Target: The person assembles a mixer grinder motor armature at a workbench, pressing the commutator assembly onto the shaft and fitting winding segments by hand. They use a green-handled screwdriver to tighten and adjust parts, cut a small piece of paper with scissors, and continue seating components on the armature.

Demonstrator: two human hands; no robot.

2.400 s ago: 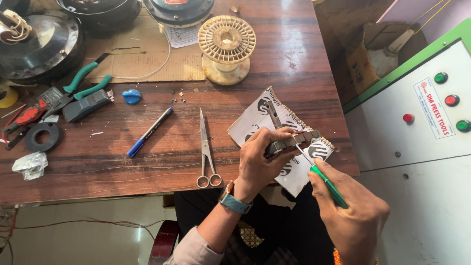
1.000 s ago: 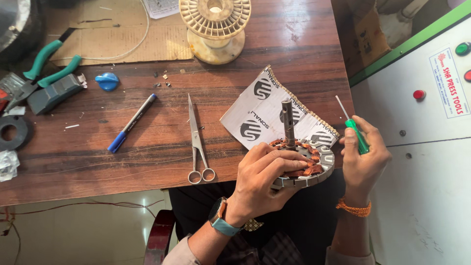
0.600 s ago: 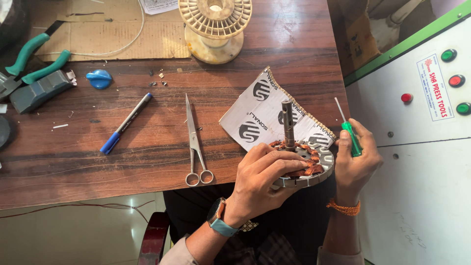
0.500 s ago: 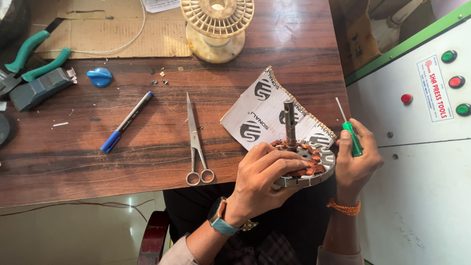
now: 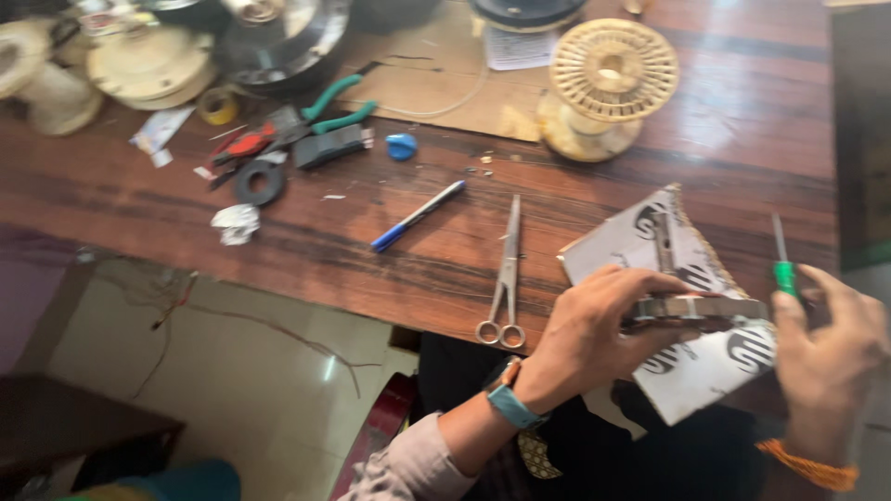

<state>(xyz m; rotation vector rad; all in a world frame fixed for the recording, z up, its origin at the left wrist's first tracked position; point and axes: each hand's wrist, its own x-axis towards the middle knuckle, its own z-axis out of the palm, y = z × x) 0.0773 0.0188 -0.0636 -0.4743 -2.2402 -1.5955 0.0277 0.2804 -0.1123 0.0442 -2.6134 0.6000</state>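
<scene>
Wooden tabletop (image 5: 278, 223): dark brown planks, seen from the head camera; the picture is blurred by motion.
Left hand (image 5: 594, 334): fingers curled over the near rim of a round metal motor stator (image 5: 696, 308), gripping it flat; a teal watch band sits on the wrist.
Motor stator: held just above a sheet of printed grey card (image 5: 687, 371) that overhangs the tabletop's near edge; a metal shaft (image 5: 663, 243) rises from its middle.
Right hand (image 5: 831, 343): closed around a green-handled screwdriver (image 5: 784, 269), blade pointing up and away, just right of the stator; an orange thread rings the wrist.
Left of the left hand: scissors (image 5: 506, 278) lie shut, handles toward the person; beyond them a blue-capped pen (image 5: 418, 215).
Far from the hands: cream wire spool (image 5: 608, 79) on brown cardboard (image 5: 436, 79).
Far left: green-handled pliers (image 5: 320, 107), a blue cap (image 5: 401, 146), a black tape roll (image 5: 259, 182), crumpled white paper (image 5: 235, 223).
</scene>
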